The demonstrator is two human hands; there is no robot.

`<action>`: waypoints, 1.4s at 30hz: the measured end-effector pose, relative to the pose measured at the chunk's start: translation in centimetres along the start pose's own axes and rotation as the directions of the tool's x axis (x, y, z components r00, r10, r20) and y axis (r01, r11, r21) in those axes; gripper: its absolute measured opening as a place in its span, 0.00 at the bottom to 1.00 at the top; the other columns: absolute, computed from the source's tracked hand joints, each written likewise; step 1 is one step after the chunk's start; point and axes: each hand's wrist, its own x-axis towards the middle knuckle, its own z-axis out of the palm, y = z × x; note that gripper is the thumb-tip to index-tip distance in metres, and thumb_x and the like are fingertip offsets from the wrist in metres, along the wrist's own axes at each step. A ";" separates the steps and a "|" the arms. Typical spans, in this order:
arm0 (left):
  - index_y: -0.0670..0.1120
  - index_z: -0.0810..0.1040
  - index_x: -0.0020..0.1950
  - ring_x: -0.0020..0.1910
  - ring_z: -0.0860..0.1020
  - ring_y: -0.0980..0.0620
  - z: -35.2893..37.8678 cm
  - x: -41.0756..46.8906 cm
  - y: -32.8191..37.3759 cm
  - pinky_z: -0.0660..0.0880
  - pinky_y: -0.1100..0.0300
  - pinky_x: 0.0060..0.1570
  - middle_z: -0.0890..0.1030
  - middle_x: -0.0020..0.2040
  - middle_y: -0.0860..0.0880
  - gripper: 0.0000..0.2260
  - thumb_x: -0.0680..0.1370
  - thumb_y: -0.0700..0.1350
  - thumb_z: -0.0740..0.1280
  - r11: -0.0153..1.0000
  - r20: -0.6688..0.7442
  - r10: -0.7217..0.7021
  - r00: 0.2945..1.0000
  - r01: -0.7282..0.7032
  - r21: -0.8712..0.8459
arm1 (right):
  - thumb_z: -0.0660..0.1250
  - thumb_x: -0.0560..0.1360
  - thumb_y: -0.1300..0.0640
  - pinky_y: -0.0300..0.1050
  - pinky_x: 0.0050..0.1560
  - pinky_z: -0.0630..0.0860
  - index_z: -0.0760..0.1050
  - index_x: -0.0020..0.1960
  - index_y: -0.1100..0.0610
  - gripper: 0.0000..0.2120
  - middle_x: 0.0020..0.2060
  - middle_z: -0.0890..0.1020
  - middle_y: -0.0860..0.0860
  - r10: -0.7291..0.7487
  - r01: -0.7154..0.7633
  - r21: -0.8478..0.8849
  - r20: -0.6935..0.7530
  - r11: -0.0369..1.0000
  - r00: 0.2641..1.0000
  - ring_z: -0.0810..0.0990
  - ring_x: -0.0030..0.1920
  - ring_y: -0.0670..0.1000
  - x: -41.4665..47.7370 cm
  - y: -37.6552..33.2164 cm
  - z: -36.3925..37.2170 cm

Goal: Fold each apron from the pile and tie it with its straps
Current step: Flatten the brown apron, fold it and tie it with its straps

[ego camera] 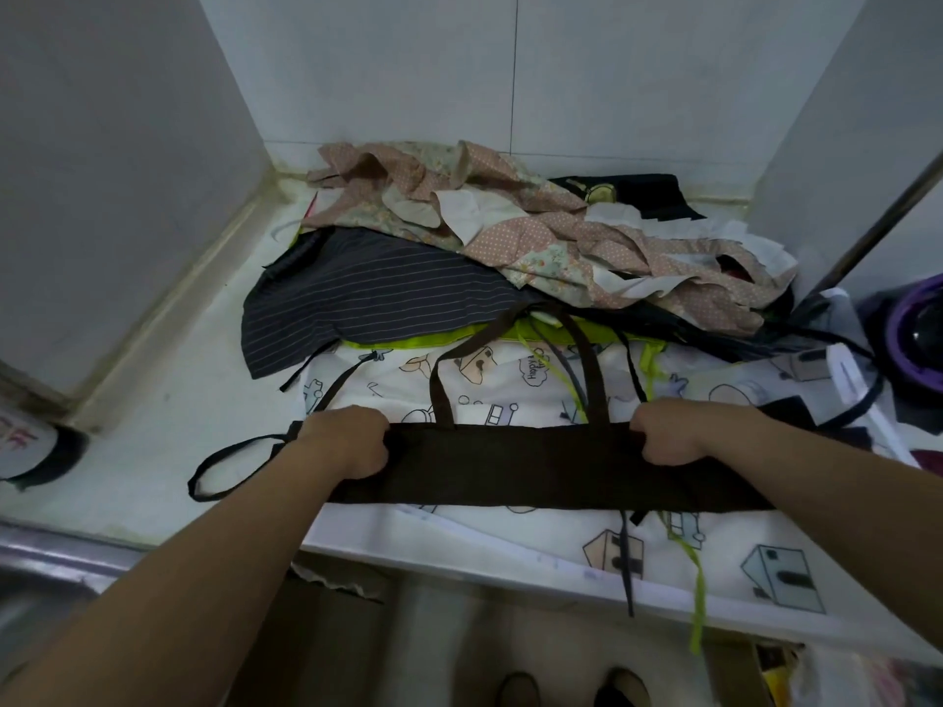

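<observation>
A dark brown apron (515, 464), folded into a long narrow band, lies across the front of the counter on top of a white cartoon-print apron (724, 553). My left hand (347, 441) grips the band's left end with curled fingers. My right hand (673, 433) grips its right end the same way. The brown neck loop (594, 369) runs away from the band toward the pile. A dark strap (229, 466) loops out on the counter to the left. Behind lies the pile: a striped dark grey apron (367, 298) and a pink dotted floral apron (536, 216).
White tiled walls close in the counter (168, 415) at the left, back and right. A purple object (913, 334) sits at the right edge. A round dark-rimmed thing (35, 446) is at the far left. The counter's front edge drops to the floor, where my shoes (571, 691) show.
</observation>
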 end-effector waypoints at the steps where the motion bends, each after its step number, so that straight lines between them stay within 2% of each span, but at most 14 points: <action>1: 0.50 0.75 0.60 0.57 0.76 0.49 0.3 0.2 0.0 0.69 0.54 0.55 0.78 0.57 0.49 0.12 0.80 0.49 0.58 0.999 -0.062 -0.014 0.998 0.016 0.047 | 0.58 0.78 0.62 0.37 0.30 0.63 0.67 0.36 0.57 0.12 0.34 0.69 0.50 0.009 -0.009 0.007 -0.022 1.000 1.000 0.67 0.32 0.45 0.4 0.2 0.5; 5: 0.50 0.76 0.58 0.56 0.75 0.50 2.0 0.2 -0.4 0.55 0.43 0.71 0.80 0.52 0.50 0.12 0.80 0.47 0.56 0.970 -0.162 -0.138 0.977 0.166 0.175 | 0.56 0.79 0.57 0.37 0.31 0.63 0.66 0.37 0.55 0.12 0.35 0.70 0.49 -0.005 0.011 0.040 -0.137 0.999 0.991 0.69 0.36 0.47 1.1 0.6 1.7; 9: 0.48 0.71 0.65 0.66 0.70 0.45 3.6 -0.6 0.3 0.49 0.34 0.71 0.74 0.63 0.47 0.16 0.77 0.41 0.60 0.973 -0.420 -0.188 0.888 0.228 0.045 | 0.53 0.81 0.56 0.36 0.33 0.61 0.64 0.38 0.52 0.13 0.37 0.68 0.47 -0.034 0.051 0.089 -0.184 0.995 0.982 0.68 0.38 0.46 1.5 1.1 2.0; 12: 0.48 0.77 0.57 0.59 0.76 0.46 4.4 -1.5 3.5 0.55 0.34 0.69 0.77 0.57 0.47 0.17 0.69 0.37 0.65 0.983 -0.720 0.108 0.685 -0.181 -0.024 | 0.52 0.81 0.57 0.36 0.32 0.60 0.61 0.36 0.50 0.15 0.36 0.68 0.47 -0.038 0.062 0.117 -0.190 0.991 0.981 0.66 0.36 0.44 1.8 1.3 2.1; 14: 0.49 0.78 0.56 0.61 0.75 0.48 5.3 -2.3 6.4 0.58 0.36 0.68 0.78 0.57 0.49 0.16 0.70 0.42 0.62 0.881 -0.738 0.372 0.564 -0.464 0.089 | 0.52 0.82 0.57 0.36 0.33 0.60 0.62 0.36 0.52 0.15 0.36 0.68 0.48 -0.042 0.067 0.132 -0.187 0.989 0.981 0.68 0.39 0.47 2.2 1.4 2.1; 15: 0.49 0.78 0.59 0.64 0.73 0.49 5.8 -2.5 7.7 0.58 0.37 0.67 0.78 0.60 0.49 0.16 0.72 0.45 0.61 0.839 -0.689 0.463 0.558 -0.527 0.138 | 0.52 0.82 0.57 0.36 0.33 0.60 0.62 0.36 0.52 0.15 0.36 0.68 0.48 -0.044 0.071 0.138 -0.185 0.988 0.982 0.69 0.40 0.48 2.4 1.5 2.1; 19: 0.50 0.67 0.73 0.74 0.63 0.46 7.3 -1.1 9.7 0.55 0.39 0.68 0.69 0.73 0.48 0.22 0.82 0.56 0.48 0.844 -0.505 0.524 0.686 -0.499 0.197 | 0.52 0.82 0.58 0.35 0.32 0.60 0.63 0.36 0.55 0.15 0.36 0.68 0.49 -0.052 0.087 0.178 -0.193 0.980 0.980 0.66 0.35 0.45 2.7 1.8 2.1; 25: 0.51 0.60 0.75 0.72 0.65 0.46 8.2 0.1 9.7 0.56 0.43 0.65 0.65 0.74 0.47 0.25 0.82 0.59 0.41 0.873 -0.365 0.484 0.795 -0.466 0.142 | 0.56 0.80 0.56 0.43 0.33 0.66 0.70 0.48 0.58 0.07 0.35 0.73 0.51 -0.059 0.144 0.221 -0.351 0.965 0.934 0.72 0.35 0.49 2.0 2.6 3.5; 27: 0.52 0.60 0.75 0.72 0.65 0.46 8.2 0.1 9.7 0.56 0.42 0.65 0.66 0.74 0.46 0.25 0.82 0.59 0.41 0.881 -0.361 0.469 0.806 -0.455 0.128 | 0.58 0.79 0.53 0.46 0.35 0.70 0.70 0.49 0.56 0.07 0.34 0.74 0.50 -0.064 0.156 0.143 -0.503 0.977 0.862 0.74 0.35 0.50 1.5 3.3 4.4; 30: 0.53 0.60 0.75 0.72 0.65 0.45 8.2 0.1 9.9 0.55 0.39 0.64 0.66 0.74 0.46 0.25 0.82 0.60 0.41 0.887 -0.334 0.459 0.823 -0.447 0.118 | 0.63 0.77 0.46 0.44 0.37 0.68 0.72 0.44 0.54 0.11 0.31 0.75 0.49 -0.116 0.097 -0.068 -0.728 0.993 0.675 0.75 0.32 0.51 1.6 4.7 5.8; 33: 0.54 0.57 0.75 0.73 0.63 0.45 8.1 0.2 10.0 0.53 0.37 0.64 0.63 0.75 0.46 0.25 0.82 0.61 0.41 0.894 -0.331 0.446 0.832 -0.430 0.125 | 0.68 0.72 0.44 0.42 0.34 0.65 0.75 0.38 0.55 0.14 0.26 0.75 0.51 -0.192 0.090 -0.171 -0.815 0.981 0.546 0.75 0.27 0.53 2.8 6.1 6.2; 38: 0.60 0.37 0.74 0.75 0.34 0.48 7.6 0.1 10.3 0.29 0.38 0.68 0.34 0.75 0.52 0.31 0.72 0.67 0.26 0.887 -0.325 0.453 0.830 -0.456 0.073 | 0.67 0.71 0.41 0.47 0.33 0.72 0.69 0.33 0.55 0.20 0.28 0.73 0.50 -0.134 0.224 0.014 -0.762 0.975 0.633 0.73 0.31 0.51 4.9 8.8 5.3; 40: 0.59 0.41 0.75 0.76 0.39 0.46 7.7 0.1 10.3 0.34 0.36 0.68 0.40 0.77 0.51 0.30 0.75 0.67 0.29 0.889 -0.302 0.454 0.838 -0.450 0.085 | 0.70 0.70 0.42 0.48 0.32 0.72 0.68 0.32 0.56 0.21 0.27 0.73 0.51 -0.116 0.224 0.038 -0.765 0.974 0.633 0.74 0.30 0.52 5.5 9.0 5.1; 42: 0.56 0.49 0.76 0.76 0.52 0.44 7.3 -0.1 10.4 0.49 0.32 0.67 0.53 0.77 0.47 0.27 0.79 0.65 0.36 0.905 -0.242 0.425 0.872 -0.410 0.110 | 0.73 0.67 0.43 0.46 0.27 0.71 0.64 0.29 0.55 0.23 0.24 0.73 0.52 -0.149 0.209 -0.038 -0.825 0.977 0.545 0.74 0.26 0.54 5.8 9.1 5.2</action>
